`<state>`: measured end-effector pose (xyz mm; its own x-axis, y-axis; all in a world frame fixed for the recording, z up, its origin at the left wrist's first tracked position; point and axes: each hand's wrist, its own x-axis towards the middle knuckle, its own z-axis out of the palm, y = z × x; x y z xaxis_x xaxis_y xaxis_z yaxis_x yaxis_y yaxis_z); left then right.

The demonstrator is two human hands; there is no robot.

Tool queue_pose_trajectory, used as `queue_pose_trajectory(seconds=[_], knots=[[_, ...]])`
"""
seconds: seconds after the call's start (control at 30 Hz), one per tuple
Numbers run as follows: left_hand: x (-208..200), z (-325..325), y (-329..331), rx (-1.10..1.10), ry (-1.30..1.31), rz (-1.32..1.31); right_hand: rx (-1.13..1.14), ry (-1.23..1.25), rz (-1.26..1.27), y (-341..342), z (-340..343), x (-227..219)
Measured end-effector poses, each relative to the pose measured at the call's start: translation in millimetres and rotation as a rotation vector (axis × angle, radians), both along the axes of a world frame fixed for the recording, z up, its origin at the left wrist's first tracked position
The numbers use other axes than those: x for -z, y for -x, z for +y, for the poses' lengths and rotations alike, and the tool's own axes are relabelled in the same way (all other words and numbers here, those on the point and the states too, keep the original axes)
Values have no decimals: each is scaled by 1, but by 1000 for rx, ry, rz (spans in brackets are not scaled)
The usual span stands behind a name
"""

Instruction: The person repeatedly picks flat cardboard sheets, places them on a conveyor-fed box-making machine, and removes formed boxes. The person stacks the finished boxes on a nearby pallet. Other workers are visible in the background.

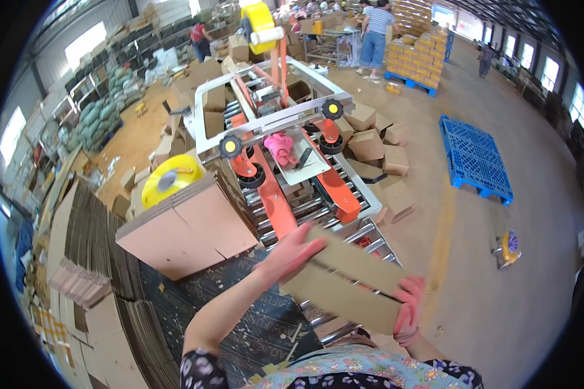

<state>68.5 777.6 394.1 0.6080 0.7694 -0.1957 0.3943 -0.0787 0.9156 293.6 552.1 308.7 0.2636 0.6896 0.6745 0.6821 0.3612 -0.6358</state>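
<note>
A brown cardboard box (353,275) is between my hands, above the rollers at the near end of the conveyor. Two long flaps lie folded inward, with a narrow slit between them through which rollers show. My left hand (293,251) grips its left end, fingers over the edge. At the opposite end my right hand (408,306) is wrapped round the side, its fingers looking pinkish red. Both hands are slightly blurred. Just ahead stands a carton sealing machine (269,123) with orange side belts, black knobs and a yellow tape roll (259,27) on top.
Flat cardboard stacks (188,227) stand left, beside another yellow tape roll (169,180). Pink cloth (280,149) lies on the machine's plate. Loose boxes (368,144) pile to its right. A blue pallet (477,159) and a tape dispenser (507,249) rest on the floor; people work far off.
</note>
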Motion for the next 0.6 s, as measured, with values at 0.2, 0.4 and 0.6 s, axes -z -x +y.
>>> queue_pose_trajectory(seconds=[0.2, 0.4, 0.6], knots=[[42, 71, -101, -151, -1162, -122, 311, -156, -58, 37, 114, 44], [73, 48, -8, -117, -1083, -48, 317, -315, -14, 52, 161, 66], [110, 5, 80, -307, -632, 99, 298, -317, 25, 54, 162, 64]])
